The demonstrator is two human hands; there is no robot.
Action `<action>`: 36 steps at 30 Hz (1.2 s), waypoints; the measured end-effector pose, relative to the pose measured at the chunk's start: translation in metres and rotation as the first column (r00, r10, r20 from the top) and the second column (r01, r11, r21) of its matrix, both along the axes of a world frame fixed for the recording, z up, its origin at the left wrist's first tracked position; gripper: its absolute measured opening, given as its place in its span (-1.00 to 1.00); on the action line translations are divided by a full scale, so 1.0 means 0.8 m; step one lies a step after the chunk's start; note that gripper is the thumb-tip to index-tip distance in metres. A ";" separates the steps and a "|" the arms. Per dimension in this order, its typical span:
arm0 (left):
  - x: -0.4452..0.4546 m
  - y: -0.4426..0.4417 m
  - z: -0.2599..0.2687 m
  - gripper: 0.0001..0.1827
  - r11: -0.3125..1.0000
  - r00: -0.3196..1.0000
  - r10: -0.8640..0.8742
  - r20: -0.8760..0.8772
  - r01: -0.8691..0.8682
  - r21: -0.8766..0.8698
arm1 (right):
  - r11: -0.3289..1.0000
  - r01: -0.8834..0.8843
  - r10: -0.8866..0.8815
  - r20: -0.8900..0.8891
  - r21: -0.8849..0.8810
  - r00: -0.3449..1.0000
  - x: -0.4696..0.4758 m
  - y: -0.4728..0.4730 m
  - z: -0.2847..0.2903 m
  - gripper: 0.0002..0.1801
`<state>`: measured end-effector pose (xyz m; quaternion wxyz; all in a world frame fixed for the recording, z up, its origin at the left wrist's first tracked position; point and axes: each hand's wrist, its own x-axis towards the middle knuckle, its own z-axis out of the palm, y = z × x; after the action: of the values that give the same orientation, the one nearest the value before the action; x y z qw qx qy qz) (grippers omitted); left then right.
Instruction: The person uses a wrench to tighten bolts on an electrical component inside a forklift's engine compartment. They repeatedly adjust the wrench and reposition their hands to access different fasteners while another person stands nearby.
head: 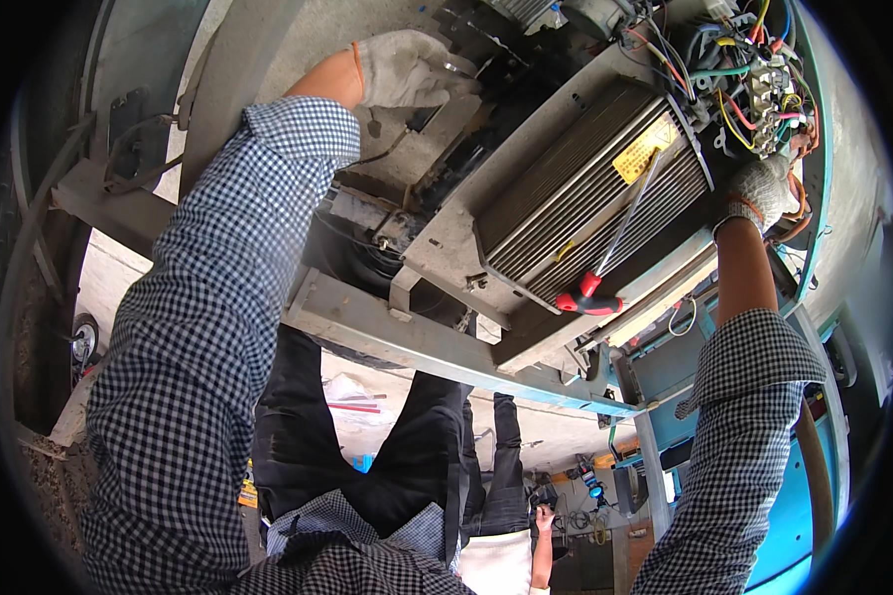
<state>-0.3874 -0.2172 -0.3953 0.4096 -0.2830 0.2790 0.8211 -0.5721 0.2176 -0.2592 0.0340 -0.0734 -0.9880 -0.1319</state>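
Note:
My left hand (417,73), in a pale work glove with an orange cuff edge, is closed around a small shiny metal tool (459,69) beside dark, greasy machine parts. Its exact kind cannot be told. My right hand (763,192), also gloved, is at the brown cables (798,201) below a terminal block (772,93) with many coloured wires; its fingers are partly hidden. Between my hands is a finned metal housing (565,201) bearing a yellow warning label (644,149). A T-handle tool with a red and black handle (589,296) lies across the fins, its shaft over the label.
A metal frame rail (417,338) crosses in front of my legs. Grey sheet panels and beams stand at the left, blue cabinet panels (781,491) at the lower right. Another person (498,550) stands at the bottom, near tools and coiled cables on the floor.

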 end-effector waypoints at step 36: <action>0.036 0.183 -0.049 -0.22 0.877 0.894 0.212 0.395 0.004 -0.481 | 0.998 0.027 -0.025 0.038 -0.053 0.999 -0.008 0.016 -0.001 -0.65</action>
<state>-0.3586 -0.0712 -0.4347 0.3346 -0.5650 0.3545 0.6657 -0.5784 0.2303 -0.2603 0.0118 -0.0846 -0.9906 -0.1070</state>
